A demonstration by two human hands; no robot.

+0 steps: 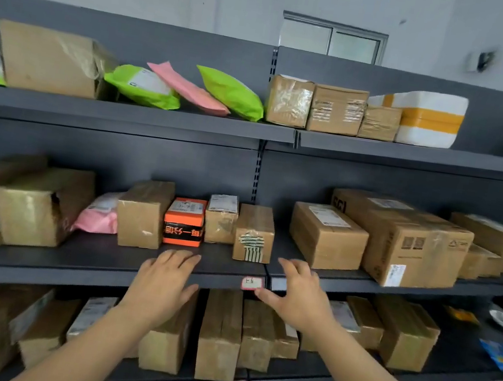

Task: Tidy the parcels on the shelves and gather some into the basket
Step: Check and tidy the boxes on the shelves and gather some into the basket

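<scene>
Both hands reach forward at the front edge of the middle shelf (96, 260), empty and with fingers spread: the left hand (165, 278) lies palm down over the edge just below an orange-and-black box (184, 221), and the right hand (297, 290) hovers beside a small pink-edged label (252, 283) stuck on the shelf lip, thumb pointing toward it; whether either palm presses the metal cannot be told. Just behind the gap between the hands stands a brown carton with striped tape (254, 234), with a smaller labelled carton (221, 218) between it and the orange box, and a tall brown carton (143, 211) on the orange box's other side. A pink mailer (100, 212) is half hidden behind that carton. Farther right sit a flat carton (327, 237) and a long carton (405, 241). The top shelf holds green mailers (230, 92), a pink one (187, 87), more cartons and a white foam box with yellow tape (430, 119). The forearms cover part of the cartons on the lower shelf (219, 335). The far edges are blurred, the label print is unreadable, and no basket shows.
</scene>
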